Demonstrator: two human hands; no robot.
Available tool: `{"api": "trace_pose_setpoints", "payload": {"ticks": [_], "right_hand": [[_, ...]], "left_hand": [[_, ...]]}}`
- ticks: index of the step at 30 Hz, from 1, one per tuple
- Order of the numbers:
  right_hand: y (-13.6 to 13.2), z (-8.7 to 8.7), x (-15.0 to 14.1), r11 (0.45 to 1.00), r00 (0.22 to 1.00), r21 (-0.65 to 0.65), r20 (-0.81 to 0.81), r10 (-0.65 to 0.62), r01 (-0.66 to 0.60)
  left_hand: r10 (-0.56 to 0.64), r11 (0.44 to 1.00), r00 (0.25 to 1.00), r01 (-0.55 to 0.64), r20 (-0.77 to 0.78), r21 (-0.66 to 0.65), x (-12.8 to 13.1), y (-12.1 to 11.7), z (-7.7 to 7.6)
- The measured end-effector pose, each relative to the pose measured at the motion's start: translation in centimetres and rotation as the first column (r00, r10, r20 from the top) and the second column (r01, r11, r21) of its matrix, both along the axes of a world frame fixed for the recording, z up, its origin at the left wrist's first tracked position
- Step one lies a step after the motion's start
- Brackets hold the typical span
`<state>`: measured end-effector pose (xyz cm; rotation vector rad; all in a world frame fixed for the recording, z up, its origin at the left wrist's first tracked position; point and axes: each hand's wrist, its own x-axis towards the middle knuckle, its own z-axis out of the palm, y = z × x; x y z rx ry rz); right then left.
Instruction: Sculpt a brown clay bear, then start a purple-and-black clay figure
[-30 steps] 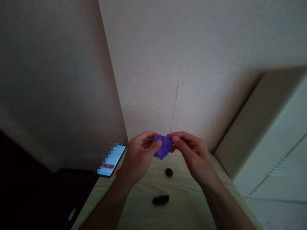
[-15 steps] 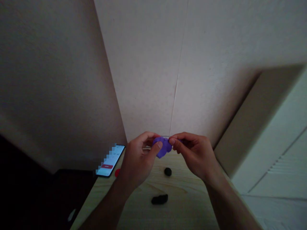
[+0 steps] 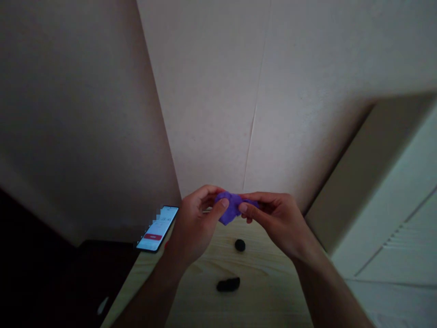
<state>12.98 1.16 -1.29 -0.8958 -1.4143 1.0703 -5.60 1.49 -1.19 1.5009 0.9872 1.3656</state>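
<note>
A soft-looking purple lump, like modelling clay (image 3: 232,208), is held above the far part of the wooden table. My left hand (image 3: 200,223) pinches its left side, thumb on the near face and fingers behind. On its right side my right hand (image 3: 276,216) is closed, thumb and forefinger pressing the edge, with more purple showing between its fingers. Below the hands a round black lump (image 3: 240,245) lies on the table, and nearer to me is a longer black piece (image 3: 228,284). A bit of a red thing (image 3: 167,244) peeks out beside my left wrist, mostly hidden.
A phone with a lit screen (image 3: 159,230) lies at the table's (image 3: 266,296) left edge. Walls rise behind and to the left. A pale cabinet-like piece (image 3: 382,218) stands close on the right. The floor at the left is dark.
My right thumb and fingers have shifted on the purple clay, and more of it shows within the right hand. The left hand keeps its pinch. The red thing is more covered.
</note>
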Motion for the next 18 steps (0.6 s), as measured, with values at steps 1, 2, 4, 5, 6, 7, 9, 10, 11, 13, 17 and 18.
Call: {"api": "trace_pose_setpoints", "payload": {"ticks": [1,2,4,5,6,7,9,10,11,13,17,18], "right_hand": [[0.1,0.0,0.2,1.000,1.000,0.001,0.028,0.004,-0.004],[0.2,0.0,0.4,1.000,0.998,0.004,0.058,0.001,-0.001],[0.3,0.0,0.7,1.000,0.992,0.011,0.123,-0.021,0.020],[0.2,0.0,0.8,0.999,0.987,0.013,0.158,-0.034,0.033],[0.1,0.1,0.8,0.999,0.981,0.016,0.188,-0.046,0.044],[0.0,0.2,0.8,0.999,0.977,0.013,0.209,-0.048,0.046],[-0.6,0.6,1.0,1.000,0.979,0.000,0.205,-0.020,0.021],[-0.9,0.9,1.1,1.000,0.984,-0.002,0.180,0.001,0.000],[-1.2,1.1,1.2,1.000,0.989,0.002,0.147,0.016,-0.016],[-1.6,1.5,1.4,1.000,0.997,0.022,0.077,0.006,-0.008],[-1.3,1.2,1.3,0.998,0.997,0.017,0.020,-0.068,0.068],[-1.0,1.0,1.2,0.997,0.997,0.020,0.033,-0.077,0.076]], "left_hand": [[-0.001,1.000,1.000,0.001,-0.026,0.008,0.0,-0.1,0.0],[0.001,1.000,0.999,-0.001,-0.054,0.013,0.1,-0.2,0.0],[0.021,1.000,0.993,-0.019,-0.119,0.019,0.2,-0.3,-0.1],[0.034,0.999,0.987,-0.030,-0.157,0.026,0.2,-0.3,-0.2],[0.054,0.998,0.979,-0.047,-0.195,0.037,0.2,-0.1,-0.3],[0.085,0.996,0.968,-0.074,-0.235,0.058,0.1,0.1,-0.5],[0.185,0.981,0.932,-0.155,-0.311,0.119,-0.2,0.8,-0.9],[0.234,0.970,0.909,-0.195,-0.345,0.143,-0.4,1.2,-1.2],[0.267,0.962,0.886,-0.224,-0.379,0.155,-0.6,1.7,-1.5],[0.256,0.967,0.850,-0.218,-0.460,0.134,-1.0,2.6,-2.2],[0.089,0.995,0.747,-0.094,-0.659,0.028,-1.0,3.9,-4.0],[0.061,0.997,0.716,-0.075,-0.695,0.010,-1.0,4.1,-4.5]]}}
